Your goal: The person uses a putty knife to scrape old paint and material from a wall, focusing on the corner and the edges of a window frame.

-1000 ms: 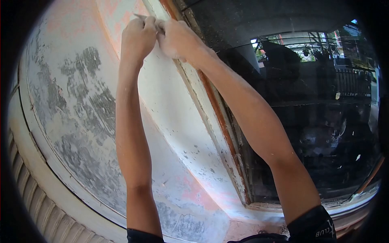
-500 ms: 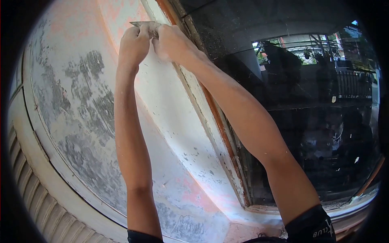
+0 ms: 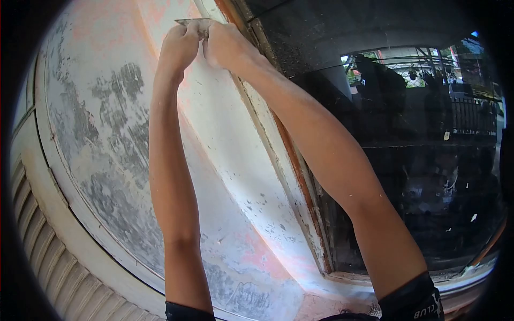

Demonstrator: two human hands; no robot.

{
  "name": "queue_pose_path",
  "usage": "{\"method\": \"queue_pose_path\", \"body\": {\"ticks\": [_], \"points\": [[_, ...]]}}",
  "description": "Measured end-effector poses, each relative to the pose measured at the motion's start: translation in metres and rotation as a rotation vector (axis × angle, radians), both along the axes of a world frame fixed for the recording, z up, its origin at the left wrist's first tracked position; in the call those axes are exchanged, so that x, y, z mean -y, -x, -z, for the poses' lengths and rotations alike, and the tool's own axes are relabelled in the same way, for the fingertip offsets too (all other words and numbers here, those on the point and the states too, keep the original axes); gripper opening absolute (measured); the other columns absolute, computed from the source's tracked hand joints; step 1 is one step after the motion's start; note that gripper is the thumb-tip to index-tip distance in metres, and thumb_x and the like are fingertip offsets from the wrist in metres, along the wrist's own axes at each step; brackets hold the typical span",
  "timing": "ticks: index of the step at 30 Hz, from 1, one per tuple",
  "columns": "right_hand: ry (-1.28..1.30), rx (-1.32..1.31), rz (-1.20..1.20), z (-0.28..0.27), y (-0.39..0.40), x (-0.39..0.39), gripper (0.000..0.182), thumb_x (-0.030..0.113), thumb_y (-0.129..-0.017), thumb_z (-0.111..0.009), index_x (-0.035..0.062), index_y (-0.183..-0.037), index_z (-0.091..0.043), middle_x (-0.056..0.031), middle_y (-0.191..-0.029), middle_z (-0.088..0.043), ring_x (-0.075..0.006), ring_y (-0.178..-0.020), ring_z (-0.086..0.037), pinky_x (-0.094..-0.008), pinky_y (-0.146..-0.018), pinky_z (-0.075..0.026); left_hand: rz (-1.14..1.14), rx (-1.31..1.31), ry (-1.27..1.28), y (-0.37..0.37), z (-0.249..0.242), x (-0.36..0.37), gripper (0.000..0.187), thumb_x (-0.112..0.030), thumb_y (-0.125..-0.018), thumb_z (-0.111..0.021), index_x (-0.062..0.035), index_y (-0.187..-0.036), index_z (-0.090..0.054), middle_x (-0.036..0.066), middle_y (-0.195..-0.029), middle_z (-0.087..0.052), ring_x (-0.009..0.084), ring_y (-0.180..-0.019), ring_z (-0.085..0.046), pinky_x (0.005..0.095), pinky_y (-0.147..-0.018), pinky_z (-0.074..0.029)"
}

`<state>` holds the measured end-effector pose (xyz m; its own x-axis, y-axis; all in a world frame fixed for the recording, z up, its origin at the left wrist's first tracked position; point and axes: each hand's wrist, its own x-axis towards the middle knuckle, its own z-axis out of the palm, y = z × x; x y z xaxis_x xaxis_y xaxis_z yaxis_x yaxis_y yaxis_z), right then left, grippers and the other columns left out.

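Note:
My left hand and my right hand are both raised at the top of the view, close together. Between them they grip a thin, flat grey scraper, its pointed corner sticking out past the left fingers. Fingers of both hands are closed on it, and much of the tool is hidden behind them. The hands overlap the upper part of a white painted band that borders the window. Pale dust coats my right hand and wrist.
A worn wooden window frame runs down beside the dark, reflective glass on the right. On the left is a wall with patchy grey and pink paint. Louvred slats fill the lower left.
Both hands, with the scraper between them, sit slightly higher in the view. The wall and window have shifted a little to the right as the camera moved.

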<state>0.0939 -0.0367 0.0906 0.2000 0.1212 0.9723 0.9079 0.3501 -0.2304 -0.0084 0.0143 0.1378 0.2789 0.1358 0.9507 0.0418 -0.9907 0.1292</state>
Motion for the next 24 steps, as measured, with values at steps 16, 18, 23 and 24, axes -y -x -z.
{"method": "queue_pose_path", "body": {"ticks": [16,18,23,24], "points": [[0.026,-0.013,0.002,0.017,0.005,0.014,0.045,0.011,-0.090,-0.045,0.0195,-0.132,-0.058,-0.0193,-0.085,-0.069,-0.0221,-0.056,-0.063,-0.0368,-0.051,-0.052,-0.002,-0.065,0.011,0.000,0.003,-0.001,0.038,-0.030,-0.094,-0.047,0.0031,-0.100,-0.064,0.008,-0.093,-0.064,0.0158,-0.085,-0.055,0.0297,-0.079,-0.044],[0.066,-0.006,0.031,0.016,0.008,0.018,0.039,0.013,-0.091,-0.046,0.0117,-0.127,-0.061,-0.0195,-0.077,-0.067,-0.0230,-0.049,-0.061,-0.0367,-0.050,-0.052,-0.009,-0.034,-0.005,0.002,0.008,0.002,0.042,-0.029,-0.090,-0.047,0.0090,-0.100,-0.062,0.022,-0.102,-0.066,0.0287,-0.096,-0.062,0.0389,-0.084,-0.047],[0.201,-0.020,0.122,-0.012,0.004,0.026,0.034,0.015,-0.092,-0.047,0.0029,-0.119,-0.063,-0.0208,-0.070,-0.065,-0.0271,-0.046,-0.062,-0.0384,-0.050,-0.052,0.029,-0.025,-0.054,-0.009,-0.019,0.000,0.041,-0.029,-0.090,-0.047,0.0078,-0.097,-0.064,0.022,-0.099,-0.067,0.0299,-0.093,-0.063,0.0384,-0.082,-0.047],[0.213,-0.073,0.144,-0.010,0.002,0.027,0.033,0.015,-0.092,-0.047,0.0004,-0.116,-0.063,-0.0218,-0.069,-0.065,-0.0285,-0.046,-0.062,-0.0389,-0.051,-0.052,-0.078,-0.037,-0.029,-0.011,-0.019,0.006,0.040,-0.029,-0.090,-0.048,0.0074,-0.096,-0.065,0.022,-0.098,-0.067,0.0298,-0.092,-0.063,0.0381,-0.081,-0.047]]}}
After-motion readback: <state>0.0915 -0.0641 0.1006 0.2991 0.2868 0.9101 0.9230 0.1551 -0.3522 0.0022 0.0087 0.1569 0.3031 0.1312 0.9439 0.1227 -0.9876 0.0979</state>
